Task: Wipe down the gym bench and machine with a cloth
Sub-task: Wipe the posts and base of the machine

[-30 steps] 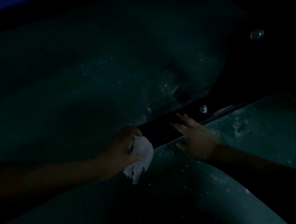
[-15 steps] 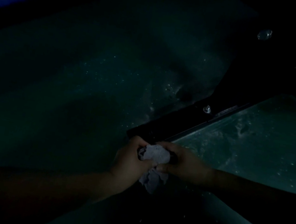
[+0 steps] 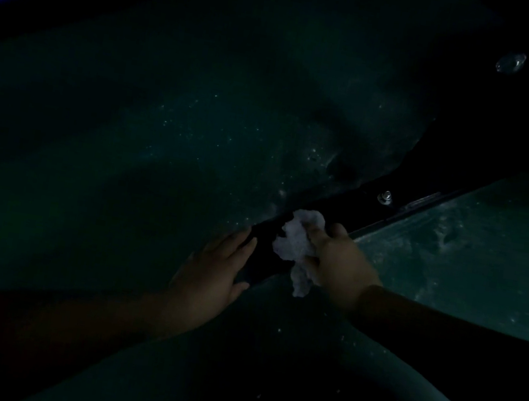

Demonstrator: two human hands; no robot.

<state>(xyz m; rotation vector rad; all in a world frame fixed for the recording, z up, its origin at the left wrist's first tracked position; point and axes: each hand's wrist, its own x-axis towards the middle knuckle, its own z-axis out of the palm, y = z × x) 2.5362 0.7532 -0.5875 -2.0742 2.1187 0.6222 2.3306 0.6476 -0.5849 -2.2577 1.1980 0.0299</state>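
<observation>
Crumpled white cloth (image 3: 298,240) sits on the black metal frame bar (image 3: 341,209) of the machine, right hand (image 3: 338,264) curled round it and pressing down. Left hand (image 3: 214,268) lies flat, fingers straight, braced at the bar's near end. Silver bolt (image 3: 385,196) further up the bar. Dusty green speckled floor (image 3: 162,135) around. Judged mid-wipe: bar underway, upper stretch left; bench not visible, too dark.

Two hands (image 3: 215,263) (image 3: 339,264), one cloth (image 3: 298,240), one bolt (image 3: 385,196).
</observation>
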